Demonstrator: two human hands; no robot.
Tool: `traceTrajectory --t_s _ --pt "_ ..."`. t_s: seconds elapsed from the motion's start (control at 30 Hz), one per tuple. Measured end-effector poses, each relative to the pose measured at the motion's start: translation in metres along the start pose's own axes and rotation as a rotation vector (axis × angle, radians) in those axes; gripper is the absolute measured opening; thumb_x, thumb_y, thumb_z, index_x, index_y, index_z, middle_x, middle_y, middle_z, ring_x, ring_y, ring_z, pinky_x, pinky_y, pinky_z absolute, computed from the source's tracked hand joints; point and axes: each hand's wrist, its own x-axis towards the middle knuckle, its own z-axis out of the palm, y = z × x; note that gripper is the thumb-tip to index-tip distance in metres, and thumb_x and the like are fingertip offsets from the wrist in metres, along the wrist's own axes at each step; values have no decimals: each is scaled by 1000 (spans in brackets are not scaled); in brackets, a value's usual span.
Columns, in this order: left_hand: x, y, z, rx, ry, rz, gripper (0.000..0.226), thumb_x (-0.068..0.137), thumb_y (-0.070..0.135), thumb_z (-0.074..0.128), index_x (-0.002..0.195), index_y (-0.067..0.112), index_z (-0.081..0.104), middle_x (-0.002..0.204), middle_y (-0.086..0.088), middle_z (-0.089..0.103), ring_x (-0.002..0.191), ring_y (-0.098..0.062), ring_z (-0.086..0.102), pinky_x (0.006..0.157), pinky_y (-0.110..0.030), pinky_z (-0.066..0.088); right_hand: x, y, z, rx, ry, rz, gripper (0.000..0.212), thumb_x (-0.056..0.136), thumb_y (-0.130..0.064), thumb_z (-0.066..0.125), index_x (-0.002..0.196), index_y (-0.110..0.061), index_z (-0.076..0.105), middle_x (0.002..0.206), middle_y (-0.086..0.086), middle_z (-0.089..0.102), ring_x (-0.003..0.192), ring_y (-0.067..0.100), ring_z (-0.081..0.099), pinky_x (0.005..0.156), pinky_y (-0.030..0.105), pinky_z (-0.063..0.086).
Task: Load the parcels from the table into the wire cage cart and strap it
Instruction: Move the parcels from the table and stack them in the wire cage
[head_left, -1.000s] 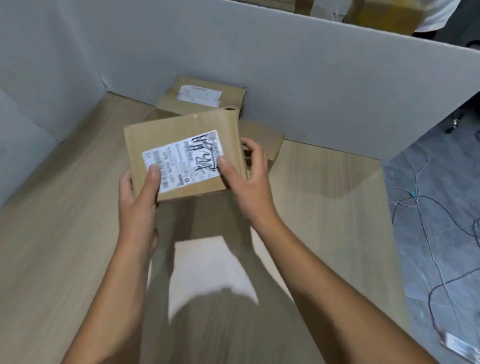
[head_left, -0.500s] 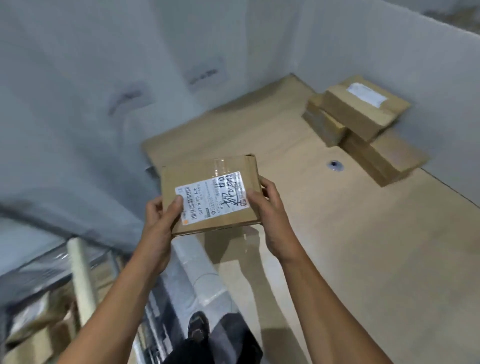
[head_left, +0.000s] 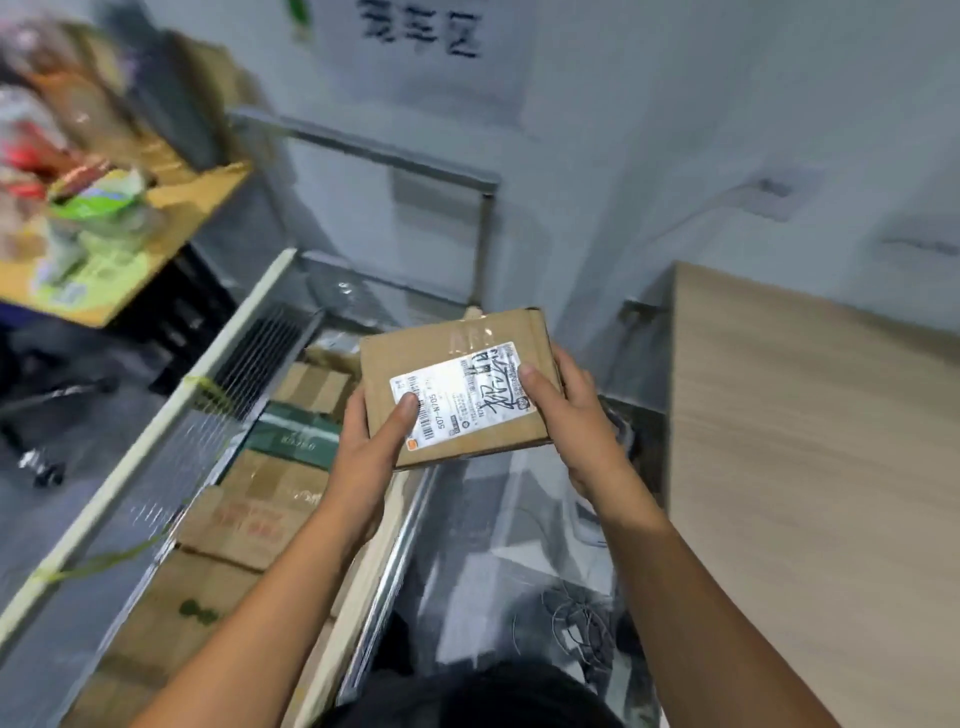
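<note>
A flat brown cardboard parcel (head_left: 467, 338) with a white shipping label is held in the air by both hands. My left hand (head_left: 371, 441) grips its lower left corner, thumb on the label. My right hand (head_left: 571, 415) grips its right edge, thumb on the label's right end. The parcel hangs above the right rim of the wire cage cart (head_left: 171, 467), which runs from lower left to the middle. Several cardboard boxes (head_left: 244, 514) lie inside the cart. The wooden table (head_left: 810, 467) is at the right; no parcels on it are in view.
A second wooden table (head_left: 171, 208) with bags and packets stands at the upper left. A metal frame (head_left: 483, 218) rises behind the cart against a white wall. Loose wires (head_left: 576, 623) lie on the floor between cart and table. A yellow-green cord (head_left: 104, 558) crosses the cart's left rail.
My view has swung left from the table to the cart. Both hands have carried the parcel away from the table, and it now hangs over the cart's edge.
</note>
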Motion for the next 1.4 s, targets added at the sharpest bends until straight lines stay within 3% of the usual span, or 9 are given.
traceTrajectory --t_s 0.17,0.4,0.57,0.73,0.9,1.0,1.1,1.27,1.4 --pt "-4 -5 -102 -61 198 -35 69 82 53 80 143 37 52 136 1 69 124 -27 66 108 -59 49 28 -11 112 -102 -260 57 84 70 -71 68 147 -43 52 146 1 52 129 18 59 113 46 47" --pt "-10 -44 -194 -182 542 -184 47 96 35 72 138 30 52 122 0 76 107 -27 75 78 -40 63 71 19 250 -307 -675 135 78 74 -69 70 142 -43 43 148 4 51 127 23 60 105 51 53" --pt "2 -110 -216 -229 875 -344 69 80 51 82 130 23 44 117 -11 74 100 -34 76 76 -66 60 107 94 313 -490 -970 308 71 74 -70 71 128 -38 38 128 4 65 100 17 72 74 35 58" --pt "19 -195 -217 -359 1055 -467 61 90 31 80 133 31 36 121 -10 71 104 -29 73 90 -50 61 131 185 357 -664 -1119 465 76 86 -60 65 148 -31 31 136 2 62 120 30 64 106 52 51" --pt "42 -281 -234 -341 1091 -572 58 88 33 82 131 23 45 121 0 69 114 -26 68 106 -49 53 147 261 389 -744 -1154 602 81 92 -57 69 155 -24 31 119 -5 66 103 15 66 75 25 53" --pt "49 -327 -247 -310 1092 -626 59 87 38 82 131 25 46 120 1 70 112 -24 67 107 -48 52 154 302 395 -829 -1211 617 82 87 -63 69 153 -30 31 116 -11 70 115 19 65 98 35 51" --pt "52 -355 -255 -251 1087 -682 68 86 45 82 137 21 45 125 -5 69 113 -29 67 104 -48 53 157 346 399 -800 -1232 705 67 96 -45 69 148 -27 31 100 -13 80 99 14 75 83 31 58" --pt "48 -387 -271 -176 1012 -697 72 91 39 78 144 16 34 125 -7 67 109 -26 68 94 -43 58 149 384 415 -840 -1213 672 95 98 -46 67 165 -19 6 158 5 47 142 27 48 120 41 37" --pt "47 -387 -278 -213 993 -724 85 93 32 77 156 17 22 133 -10 61 115 -27 64 94 -41 59 149 379 421 -931 -1247 651 92 99 -53 62 166 -24 6 168 9 30 152 34 32 123 51 27"
